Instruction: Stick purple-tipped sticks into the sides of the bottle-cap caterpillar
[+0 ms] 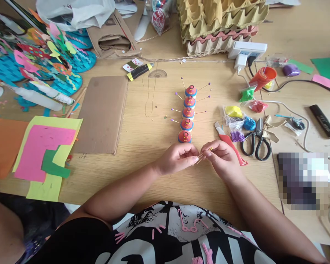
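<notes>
My left hand (178, 159) and my right hand (222, 159) meet above the front of the table, fingertips pinched. Between them is a small bunch of thin wooden toothpicks (202, 157), gripped by both hands. Just beyond my fingers stands a row of several small red and blue clay figures with yellow faces; the nearest figure (184, 137) has no sticks showing. Thin sticks tipped with purple balls jut out from the sides of the farther ones, such as the figure (190, 90) at the far end.
Right of my hands lie a red utility knife (231, 146), black-handled scissors (257, 141) and bagged clay (233, 111). A cardboard sheet (100, 113) and coloured paper (44, 150) lie left. Egg trays (222, 22) and a power strip (247, 49) stand behind. Another person's limb shows lower left.
</notes>
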`<state>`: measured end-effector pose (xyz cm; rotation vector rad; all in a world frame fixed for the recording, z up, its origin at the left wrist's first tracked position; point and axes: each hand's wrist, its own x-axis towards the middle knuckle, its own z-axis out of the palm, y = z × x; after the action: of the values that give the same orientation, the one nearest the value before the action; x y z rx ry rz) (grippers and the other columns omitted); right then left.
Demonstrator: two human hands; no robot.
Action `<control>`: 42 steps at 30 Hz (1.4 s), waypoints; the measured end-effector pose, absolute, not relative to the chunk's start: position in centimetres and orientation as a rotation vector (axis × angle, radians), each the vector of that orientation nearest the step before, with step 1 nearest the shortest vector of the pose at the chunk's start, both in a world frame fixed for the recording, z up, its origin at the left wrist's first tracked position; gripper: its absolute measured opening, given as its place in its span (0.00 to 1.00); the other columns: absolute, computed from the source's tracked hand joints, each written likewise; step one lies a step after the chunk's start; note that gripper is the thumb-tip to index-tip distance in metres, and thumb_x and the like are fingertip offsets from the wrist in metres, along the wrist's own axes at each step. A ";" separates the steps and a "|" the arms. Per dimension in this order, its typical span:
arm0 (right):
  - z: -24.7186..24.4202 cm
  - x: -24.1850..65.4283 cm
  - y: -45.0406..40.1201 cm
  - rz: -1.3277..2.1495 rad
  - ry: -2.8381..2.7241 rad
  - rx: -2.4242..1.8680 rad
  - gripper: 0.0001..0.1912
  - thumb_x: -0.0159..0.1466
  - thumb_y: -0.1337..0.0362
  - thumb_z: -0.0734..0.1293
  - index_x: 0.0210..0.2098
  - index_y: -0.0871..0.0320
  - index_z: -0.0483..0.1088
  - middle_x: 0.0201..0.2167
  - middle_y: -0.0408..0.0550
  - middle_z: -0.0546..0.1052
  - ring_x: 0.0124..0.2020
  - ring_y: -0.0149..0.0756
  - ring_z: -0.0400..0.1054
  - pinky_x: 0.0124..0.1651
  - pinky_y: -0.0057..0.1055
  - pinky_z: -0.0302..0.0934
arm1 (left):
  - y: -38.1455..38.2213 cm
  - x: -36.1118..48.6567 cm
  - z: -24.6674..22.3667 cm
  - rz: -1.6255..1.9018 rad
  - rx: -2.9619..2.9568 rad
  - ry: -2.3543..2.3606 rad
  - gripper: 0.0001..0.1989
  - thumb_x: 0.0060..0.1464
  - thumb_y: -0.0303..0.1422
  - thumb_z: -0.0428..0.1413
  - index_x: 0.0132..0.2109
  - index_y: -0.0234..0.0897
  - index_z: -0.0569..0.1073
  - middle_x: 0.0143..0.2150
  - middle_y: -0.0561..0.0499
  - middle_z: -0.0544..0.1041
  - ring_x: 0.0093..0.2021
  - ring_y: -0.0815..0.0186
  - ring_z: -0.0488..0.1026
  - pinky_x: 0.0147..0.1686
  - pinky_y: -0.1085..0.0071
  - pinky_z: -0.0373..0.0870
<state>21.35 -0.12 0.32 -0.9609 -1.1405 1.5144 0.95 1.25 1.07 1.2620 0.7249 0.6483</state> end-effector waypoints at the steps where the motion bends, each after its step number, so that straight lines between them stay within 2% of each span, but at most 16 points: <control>1: 0.3 21.3 -0.1 1.522 -1.145 -0.953 0.07 0.63 0.61 0.76 0.34 0.55 0.76 0.32 0.45 0.80 0.31 0.31 0.75 0.35 0.30 0.71 | 1.3 1.0 1.1 0.662 1.280 0.727 0.11 0.61 0.38 0.58 0.37 0.33 0.74 0.29 0.52 0.73 0.29 0.71 0.68 0.30 0.74 0.65; 6: 0.3 21.1 -0.1 1.506 -1.127 -0.946 0.07 0.62 0.63 0.77 0.33 0.55 0.76 0.31 0.43 0.79 0.31 0.29 0.74 0.35 0.28 0.71 | 1.3 1.5 1.2 0.733 1.416 0.781 0.12 0.63 0.37 0.57 0.34 0.32 0.77 0.27 0.52 0.73 0.27 0.72 0.67 0.28 0.74 0.64; 11: 0.5 20.9 -0.1 1.482 -1.139 -0.996 0.08 0.61 0.60 0.78 0.31 0.54 0.76 0.30 0.44 0.78 0.31 0.30 0.73 0.35 0.28 0.71 | 1.0 1.8 1.2 0.774 1.467 0.840 0.14 0.61 0.39 0.60 0.33 0.32 0.76 0.24 0.53 0.71 0.24 0.74 0.63 0.24 0.75 0.60; 17: 0.3 21.1 -0.1 1.440 -1.137 -1.036 0.10 0.60 0.56 0.78 0.36 0.53 0.78 0.30 0.44 0.79 0.29 0.31 0.73 0.34 0.30 0.71 | 1.2 1.3 0.6 0.699 1.319 0.819 0.14 0.62 0.42 0.60 0.37 0.33 0.79 0.29 0.48 0.79 0.30 0.69 0.74 0.32 0.73 0.71; 23: 0.3 21.2 -0.1 1.353 -1.164 -1.034 0.07 0.62 0.59 0.77 0.36 0.53 0.78 0.31 0.44 0.79 0.30 0.30 0.72 0.35 0.28 0.69 | 1.1 1.1 0.7 0.687 1.327 0.853 0.14 0.62 0.41 0.59 0.36 0.32 0.78 0.29 0.49 0.78 0.29 0.70 0.74 0.31 0.75 0.71; 28: 0.8 21.2 -0.2 1.288 -1.216 -1.065 0.06 0.64 0.59 0.76 0.36 0.53 0.78 0.31 0.44 0.78 0.31 0.30 0.71 0.35 0.28 0.67 | 1.1 1.0 1.2 0.709 1.381 0.898 0.13 0.61 0.38 0.59 0.34 0.33 0.77 0.27 0.49 0.78 0.27 0.71 0.72 0.28 0.75 0.68; 36: 0.8 21.6 -0.2 1.193 -1.330 -1.097 0.06 0.69 0.60 0.71 0.37 0.54 0.78 0.32 0.46 0.79 0.34 0.31 0.73 0.38 0.28 0.67 | 1.0 1.2 1.0 0.841 1.438 0.921 0.12 0.58 0.34 0.60 0.28 0.34 0.71 0.23 0.55 0.70 0.22 0.76 0.62 0.22 0.78 0.59; 42: 0.9 21.7 0.0 1.167 -1.354 -1.071 0.05 0.68 0.61 0.71 0.36 0.54 0.77 0.32 0.45 0.79 0.33 0.30 0.72 0.38 0.28 0.67 | 1.0 1.1 1.2 0.842 1.415 0.899 0.11 0.56 0.31 0.60 0.27 0.34 0.69 0.22 0.56 0.69 0.20 0.77 0.60 0.19 0.80 0.56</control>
<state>21.68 -0.03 0.88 -1.0714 -1.3541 1.1666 1.13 0.95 1.19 1.4153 0.8986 0.8418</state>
